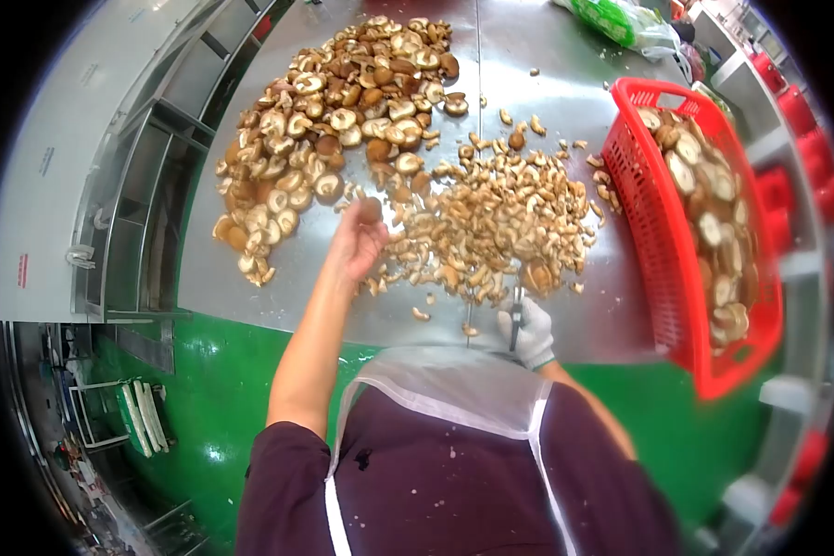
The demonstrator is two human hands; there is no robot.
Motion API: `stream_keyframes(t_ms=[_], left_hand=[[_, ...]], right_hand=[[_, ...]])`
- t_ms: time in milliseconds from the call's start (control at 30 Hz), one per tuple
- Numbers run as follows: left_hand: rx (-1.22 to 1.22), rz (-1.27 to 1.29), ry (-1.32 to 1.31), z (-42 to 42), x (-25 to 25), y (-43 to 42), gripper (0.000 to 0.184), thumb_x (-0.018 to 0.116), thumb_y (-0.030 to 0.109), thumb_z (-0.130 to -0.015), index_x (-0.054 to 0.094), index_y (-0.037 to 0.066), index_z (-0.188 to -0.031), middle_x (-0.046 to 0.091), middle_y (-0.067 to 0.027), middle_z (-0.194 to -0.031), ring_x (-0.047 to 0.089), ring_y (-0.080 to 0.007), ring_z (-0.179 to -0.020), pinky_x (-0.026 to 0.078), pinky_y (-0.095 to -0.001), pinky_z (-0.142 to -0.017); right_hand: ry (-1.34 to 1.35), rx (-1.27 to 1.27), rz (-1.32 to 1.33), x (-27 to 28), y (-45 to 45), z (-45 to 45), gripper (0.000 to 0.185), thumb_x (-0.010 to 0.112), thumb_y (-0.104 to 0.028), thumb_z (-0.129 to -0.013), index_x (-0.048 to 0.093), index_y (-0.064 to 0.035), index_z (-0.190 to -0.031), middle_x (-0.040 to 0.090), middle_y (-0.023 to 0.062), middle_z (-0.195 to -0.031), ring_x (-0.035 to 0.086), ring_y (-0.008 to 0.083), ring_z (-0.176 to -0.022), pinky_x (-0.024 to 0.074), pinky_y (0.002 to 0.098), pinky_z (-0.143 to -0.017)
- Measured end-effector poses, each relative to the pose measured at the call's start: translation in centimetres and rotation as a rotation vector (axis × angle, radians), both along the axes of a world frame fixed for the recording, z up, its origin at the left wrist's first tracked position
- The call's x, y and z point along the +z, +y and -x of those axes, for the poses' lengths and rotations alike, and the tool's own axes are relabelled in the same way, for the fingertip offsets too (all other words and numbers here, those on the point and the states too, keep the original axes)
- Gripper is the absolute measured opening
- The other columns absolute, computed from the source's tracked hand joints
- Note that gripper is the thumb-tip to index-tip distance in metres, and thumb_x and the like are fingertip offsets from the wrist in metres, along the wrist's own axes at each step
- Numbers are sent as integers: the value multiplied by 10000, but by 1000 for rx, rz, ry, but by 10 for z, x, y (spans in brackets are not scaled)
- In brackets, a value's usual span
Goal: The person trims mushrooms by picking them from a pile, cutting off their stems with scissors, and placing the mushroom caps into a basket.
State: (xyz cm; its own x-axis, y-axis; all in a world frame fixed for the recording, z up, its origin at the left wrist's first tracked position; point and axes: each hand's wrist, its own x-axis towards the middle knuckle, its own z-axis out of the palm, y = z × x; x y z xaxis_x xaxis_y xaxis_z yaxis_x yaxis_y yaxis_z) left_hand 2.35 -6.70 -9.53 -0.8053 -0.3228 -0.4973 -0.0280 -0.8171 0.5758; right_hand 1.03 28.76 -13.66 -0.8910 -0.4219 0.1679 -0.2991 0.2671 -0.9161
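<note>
My bare left hand (pixel 357 246) holds a brown mushroom (pixel 370 211) between its fingers, above the metal table (pixel 278 301). Beyond it and to the left lies a large heap of whole mushrooms (pixel 329 139). A pile of small cut stems (pixel 500 213) spreads to the right of that hand. My right hand (pixel 530 334), in a white glove, is closed around a dark-handled tool (pixel 516 320) near the table's front edge. The tool's tip points at the stems; its exact shape is hard to make out.
At the right, a red plastic basket (pixel 635 153) holds mushrooms with pale undersides. A green and clear plastic bag (pixel 612 23) lies at the back right. Metal shelving (pixel 144 213) stands left of the table, above a green floor (pixel 208 408).
</note>
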Motion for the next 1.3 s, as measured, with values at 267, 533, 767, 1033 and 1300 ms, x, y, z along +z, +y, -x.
stream_keyframes(t_ms=[267,533,767,1033,1300], left_hand=[[-143,-44,209,-27,38,77,292,490,203,-1004,476,20,-1231,515,-226,-1283,598,-314,-1106,585,-314,-858],[-367,458,151,-33,57,131,494,453,17,-957,308,78,-1425,496,-97,-1331,577,-202,-1129,490,-319,-949],[-464,690,179,-31,53,140,536,413,-20,-925,275,60,-1437,485,-72,-1344,496,-148,-1169,443,-317,-990],[-521,679,186,-20,46,146,523,382,-55,-923,265,2,-1429,456,-141,-1367,529,-252,-1219,396,-373,-1071],[-509,426,2,-9,47,144,502,371,-87,-873,371,20,-1364,510,-160,-1317,575,-261,-1151,513,-348,-936]], right_hand=[[-10,98,-164,40,16,3,231,732,-238,-803,615,-47,-858,555,108,-651,557,282,-579,460,360,-571],[238,215,-724,140,5,18,220,688,-287,-765,640,-83,-831,648,135,-755,644,336,-730,518,430,-653],[96,249,-928,147,2,19,289,645,-370,-791,660,-105,-905,668,144,-800,656,346,-741,519,452,-679],[330,193,-856,120,9,20,291,670,-374,-778,598,-95,-742,621,117,-659,635,305,-595,503,420,-546],[138,255,-829,94,20,20,281,670,-397,-768,621,-121,-782,665,107,-709,655,317,-643,525,430,-593]])
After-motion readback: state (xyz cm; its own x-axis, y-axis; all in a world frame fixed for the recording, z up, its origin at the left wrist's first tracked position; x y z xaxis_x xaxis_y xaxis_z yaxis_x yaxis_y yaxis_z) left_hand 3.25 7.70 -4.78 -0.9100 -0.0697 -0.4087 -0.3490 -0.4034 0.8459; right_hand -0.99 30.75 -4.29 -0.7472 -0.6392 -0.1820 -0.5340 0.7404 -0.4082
